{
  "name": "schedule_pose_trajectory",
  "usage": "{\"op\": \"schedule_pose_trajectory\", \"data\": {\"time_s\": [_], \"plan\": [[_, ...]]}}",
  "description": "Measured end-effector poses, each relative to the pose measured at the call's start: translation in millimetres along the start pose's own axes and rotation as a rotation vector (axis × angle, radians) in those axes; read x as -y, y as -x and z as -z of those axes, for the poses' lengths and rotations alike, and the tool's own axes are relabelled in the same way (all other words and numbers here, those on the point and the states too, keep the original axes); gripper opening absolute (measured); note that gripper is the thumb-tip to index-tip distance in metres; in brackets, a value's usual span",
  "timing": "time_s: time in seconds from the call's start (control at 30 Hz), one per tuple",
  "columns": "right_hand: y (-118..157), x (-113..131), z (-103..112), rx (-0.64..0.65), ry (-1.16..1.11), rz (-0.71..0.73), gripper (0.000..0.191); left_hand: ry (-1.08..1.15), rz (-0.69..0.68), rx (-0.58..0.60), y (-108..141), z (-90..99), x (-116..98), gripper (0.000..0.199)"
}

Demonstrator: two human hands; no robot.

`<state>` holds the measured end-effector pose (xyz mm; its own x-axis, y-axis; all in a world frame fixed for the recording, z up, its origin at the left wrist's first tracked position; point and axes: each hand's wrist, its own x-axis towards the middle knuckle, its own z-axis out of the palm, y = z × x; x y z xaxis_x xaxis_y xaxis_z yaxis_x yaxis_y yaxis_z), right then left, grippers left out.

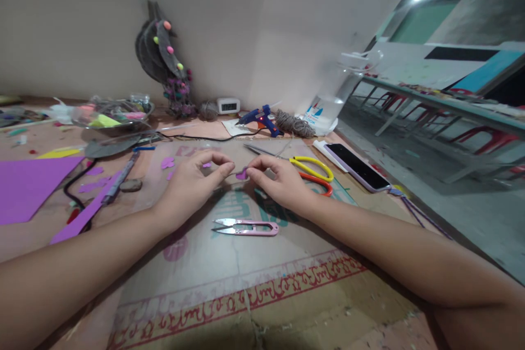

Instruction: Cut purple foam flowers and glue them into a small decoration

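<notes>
Over the middle of the work mat, my right hand (275, 178) pinches a small purple foam cutout (241, 174) between thumb and fingertips. My left hand (197, 175) is closed in a pinch just left of it; whatever sits in its fingertips is too small to name, though a thin line seems to run toward the cutout. Pink-handled thread snips (246, 227) lie below both hands, blades to the left. Scissors with yellow and orange handles (311, 169) rest partly behind my right hand. Purple flower cutouts (167, 163) lie beyond my left hand.
A blue glue gun (262, 119), grey yarn (293, 123), a small clock (228, 105) and a water jug (328, 101) stand along the wall. At right is a phone (356, 167). Purple foam sheet (35, 186), a marker (120, 179) and a filled bowl (115, 115) occupy the left.
</notes>
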<state>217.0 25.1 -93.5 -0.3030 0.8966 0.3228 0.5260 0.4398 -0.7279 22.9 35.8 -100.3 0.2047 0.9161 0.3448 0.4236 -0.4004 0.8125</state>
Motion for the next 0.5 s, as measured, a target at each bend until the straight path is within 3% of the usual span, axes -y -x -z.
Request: {"op": "schedule_pose_trajectory", "data": {"time_s": [0.17,0.37,0.5], "plan": [[0.6,-0.3,-0.6,-0.004,0.001,-0.005,0.015,-0.014,-0.079,0.020,-1.1,-0.8,3.8,0.016],[1.6,1.8,-0.8,0.012,-0.016,-0.026,0.016,0.152,0.054,0.074,-1.0,-2.4,6.2,0.024],[1.8,2.6,-0.7,-0.002,0.004,-0.011,0.015,0.115,0.065,0.048,-0.7,-1.1,1.7,0.027]]}}
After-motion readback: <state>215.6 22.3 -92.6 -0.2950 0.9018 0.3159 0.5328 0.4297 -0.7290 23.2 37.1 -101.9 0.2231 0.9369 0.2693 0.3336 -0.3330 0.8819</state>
